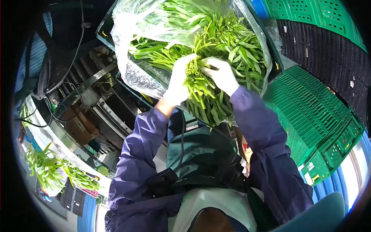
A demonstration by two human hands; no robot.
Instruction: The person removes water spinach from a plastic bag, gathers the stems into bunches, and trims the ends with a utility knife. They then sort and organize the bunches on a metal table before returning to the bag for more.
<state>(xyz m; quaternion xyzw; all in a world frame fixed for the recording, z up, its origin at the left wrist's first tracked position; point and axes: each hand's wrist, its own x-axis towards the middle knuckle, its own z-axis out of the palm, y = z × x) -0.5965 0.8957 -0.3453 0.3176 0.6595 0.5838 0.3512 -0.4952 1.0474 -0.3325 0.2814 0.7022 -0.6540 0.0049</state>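
Observation:
Both of my hands wear white gloves over a crate lined with clear plastic (141,79) and filled with leafy green stalks (247,52). My left hand (181,79) is wrapped round a bunch of green stems (199,83), whose cut ends face up. On the right side of that bunch, my right hand (221,73) has its thumb and fingers pinched together at the stems. Leaves hang below the bunch, over the crate's near edge.
Stacked green crates (305,112) and black crates (328,58) stand at the right. At the lower left, more greens (79,176) lie on a white surface, beside a gloved hand (54,187) of another person. Cables (79,50) hang at the upper left.

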